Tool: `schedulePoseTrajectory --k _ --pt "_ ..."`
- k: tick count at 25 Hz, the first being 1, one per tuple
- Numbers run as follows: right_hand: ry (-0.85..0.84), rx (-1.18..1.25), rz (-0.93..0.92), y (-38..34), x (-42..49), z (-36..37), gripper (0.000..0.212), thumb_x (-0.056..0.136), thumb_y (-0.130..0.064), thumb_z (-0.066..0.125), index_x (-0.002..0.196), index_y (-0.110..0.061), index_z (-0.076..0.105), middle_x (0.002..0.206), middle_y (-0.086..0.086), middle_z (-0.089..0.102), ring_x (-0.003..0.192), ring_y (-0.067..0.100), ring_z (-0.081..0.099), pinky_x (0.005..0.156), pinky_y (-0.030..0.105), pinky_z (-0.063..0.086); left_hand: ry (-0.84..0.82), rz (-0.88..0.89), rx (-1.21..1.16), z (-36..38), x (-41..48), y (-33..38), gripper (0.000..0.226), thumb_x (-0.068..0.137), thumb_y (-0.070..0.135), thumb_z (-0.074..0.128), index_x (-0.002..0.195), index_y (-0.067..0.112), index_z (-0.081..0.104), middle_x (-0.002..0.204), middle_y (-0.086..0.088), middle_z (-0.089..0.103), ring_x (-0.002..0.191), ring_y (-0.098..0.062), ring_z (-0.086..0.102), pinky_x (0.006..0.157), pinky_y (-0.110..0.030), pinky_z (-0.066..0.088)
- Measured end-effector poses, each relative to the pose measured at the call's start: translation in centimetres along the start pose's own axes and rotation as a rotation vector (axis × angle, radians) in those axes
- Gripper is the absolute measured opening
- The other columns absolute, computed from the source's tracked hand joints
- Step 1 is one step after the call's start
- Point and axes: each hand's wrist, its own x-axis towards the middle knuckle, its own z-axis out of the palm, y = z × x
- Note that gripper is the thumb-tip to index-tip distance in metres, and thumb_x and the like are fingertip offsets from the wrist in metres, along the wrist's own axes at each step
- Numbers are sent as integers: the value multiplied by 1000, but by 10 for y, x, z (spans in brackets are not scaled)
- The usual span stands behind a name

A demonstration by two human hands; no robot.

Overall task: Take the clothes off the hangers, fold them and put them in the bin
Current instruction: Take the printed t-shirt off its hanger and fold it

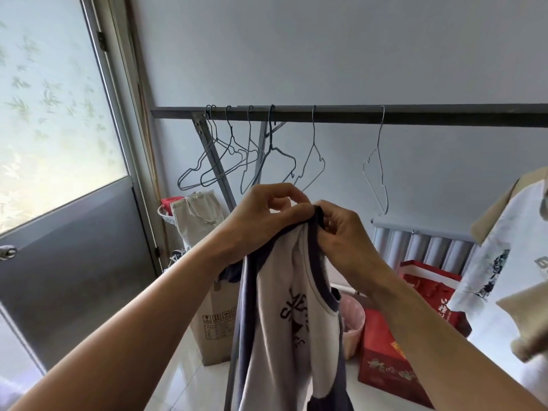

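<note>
Holding up a white top (pixel 284 321) with dark blue edges, both hands meet at its shoulder straps. The left hand (pixel 261 221) has its fingers curled and pinches the straps from one side, and the right hand (pixel 341 241) pinches the dark strap from the other side. The top is off its hanger and hangs down long between the arms, in front of the rail (pixel 415 117). I think the straps are held together so the two halves line up, which makes a neat first fold. Bare wire hangers (pixel 314 161) hang on the rail, so those clothes look done. Another shirt (pixel 501 247) hangs at the right edge and seems to wait its turn. A pink bin (pixel 354 318) stands on the floor behind the top, near a red box (pixel 385 363), so the folded top has only a short way to go
</note>
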Motion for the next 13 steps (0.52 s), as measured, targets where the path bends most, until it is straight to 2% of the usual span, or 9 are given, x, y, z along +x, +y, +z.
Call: schedulePoseTrajectory --k 4,7,11,13 --pt "-35 -55 -43 -7 -1 2 7 89 -5 65 91 -10 70 74 -1 70 67 7 65 62 16 49 59 -44 -93 -2 -10 3 36 92 42 52 78 13 67 65 -2 64 63 -8 57 62 -17 45" --pt "-71 -116 -84 -12 -4 0 11 86 -2 68 87 -11 73 73 -1 70 67 8 64 63 18 50 101 -45 -79 -5 -15 1 50 95 48 41 75 10 65 70 -8 60 67 -11 54 67 -23 42" --pt "-199 -169 -122 -21 -7 -7 18 81 1 71 90 -15 74 72 0 71 66 9 65 65 19 51 121 -58 -34 -6 -22 4 50 96 48 39 72 12 63 68 -1 56 66 -10 50 66 -24 39" --pt "-192 -192 -134 -22 -6 -9 19 83 1 69 88 -16 74 71 0 70 65 10 65 65 20 52 117 -52 -14 -6 -24 5 51 95 50 40 71 12 63 68 0 58 66 -10 52 69 -25 40"
